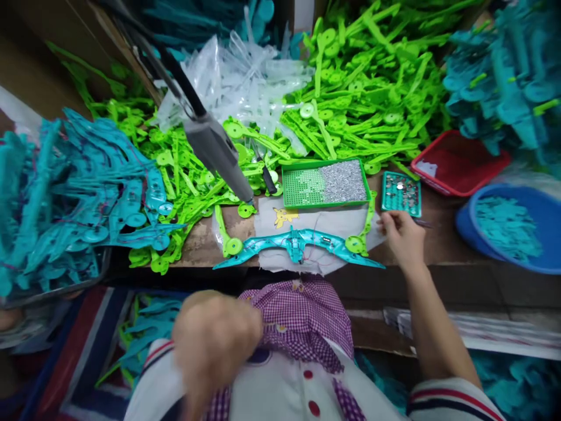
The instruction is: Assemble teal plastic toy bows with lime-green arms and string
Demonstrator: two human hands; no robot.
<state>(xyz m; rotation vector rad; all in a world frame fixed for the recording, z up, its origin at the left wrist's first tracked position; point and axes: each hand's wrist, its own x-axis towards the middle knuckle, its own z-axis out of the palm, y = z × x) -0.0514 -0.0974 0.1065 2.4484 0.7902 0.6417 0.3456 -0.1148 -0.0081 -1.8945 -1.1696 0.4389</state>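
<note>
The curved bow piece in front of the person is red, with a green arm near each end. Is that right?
Not quite: the head view shows that the curved bow piece is teal, not red. It does have a green arm near each end.

Head-worn camera, facing forward and down past checked apron (311,321) onto workbench (442,237) (both hands (219,333) framed, left nearer).

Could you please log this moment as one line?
left hand: blurred, hold unclear; right hand: beside small teal tray; bench: teal bow-shaped part near front edge
</note>
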